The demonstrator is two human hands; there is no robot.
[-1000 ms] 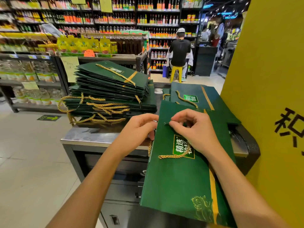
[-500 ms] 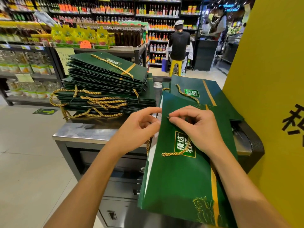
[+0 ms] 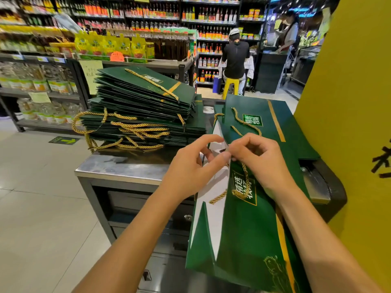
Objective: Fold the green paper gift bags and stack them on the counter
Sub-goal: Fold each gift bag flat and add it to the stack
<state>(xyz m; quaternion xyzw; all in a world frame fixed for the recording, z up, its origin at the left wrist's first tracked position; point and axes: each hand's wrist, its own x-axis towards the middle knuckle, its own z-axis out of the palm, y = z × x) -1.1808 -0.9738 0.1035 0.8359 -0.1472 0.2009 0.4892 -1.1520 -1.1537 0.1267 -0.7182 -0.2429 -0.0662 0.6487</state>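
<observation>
Left hand (image 3: pixel 190 166): centre of frame, fingers curled, thumb and forefinger pinching the top edge of the green bag (image 3: pixel 243 229).
Right hand (image 3: pixel 261 163): just right of it, fingertips meeting the other hand's, pinching the same edge where the gold rope handle (image 3: pixel 245 178) enters.
Green bag: lower centre-right, reaching past the front of the counter (image 3: pixel 118 169), mouth parted (white lining shows).
Stack of folded bags (image 3: pixel 137 106): centre left, on the counter, rope handles spilling out.
Flat bag (image 3: pixel 273 119): right of centre, beyond the hands.

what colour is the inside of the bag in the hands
White; the bag gapes along one edge, clearest in head view.
</observation>
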